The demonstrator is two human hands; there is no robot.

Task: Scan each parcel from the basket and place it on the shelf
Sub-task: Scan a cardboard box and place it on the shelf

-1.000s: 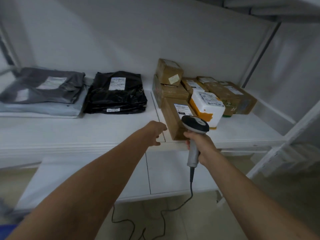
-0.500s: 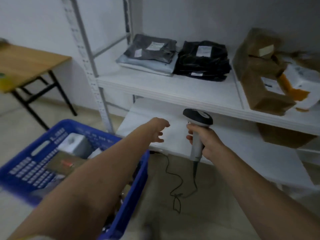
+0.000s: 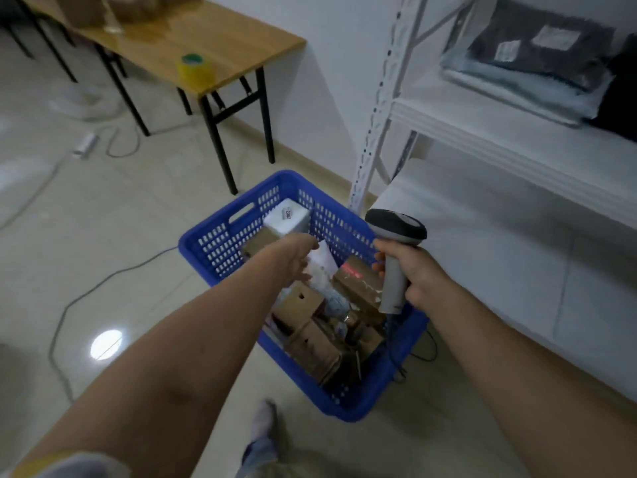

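A blue plastic basket (image 3: 220, 243) stands on the floor, filled with several parcels: brown cardboard boxes (image 3: 310, 346), a white box (image 3: 286, 220) at the far end and a white mailer (image 3: 322, 267). My left hand (image 3: 296, 257) hovers over the basket with loose fingers, holding nothing. My right hand (image 3: 410, 274) grips the grey handheld scanner (image 3: 393, 236) above the basket's right rim. A red scan light falls on a brown box (image 3: 358, 281). The white shelf (image 3: 482, 132) at the right carries dark mailer bags (image 3: 537, 46).
A wooden table (image 3: 193, 39) with black legs stands behind the basket, a yellow tape roll (image 3: 194, 69) on it. Cables (image 3: 69, 305) and a power strip (image 3: 84, 144) lie on the tiled floor. A lower shelf board (image 3: 499, 270) juts out beside the basket.
My view has swung from the shelf down and left to the basket. My left hand has dropped from near the shelf edge to over the parcels; the scanner came along.
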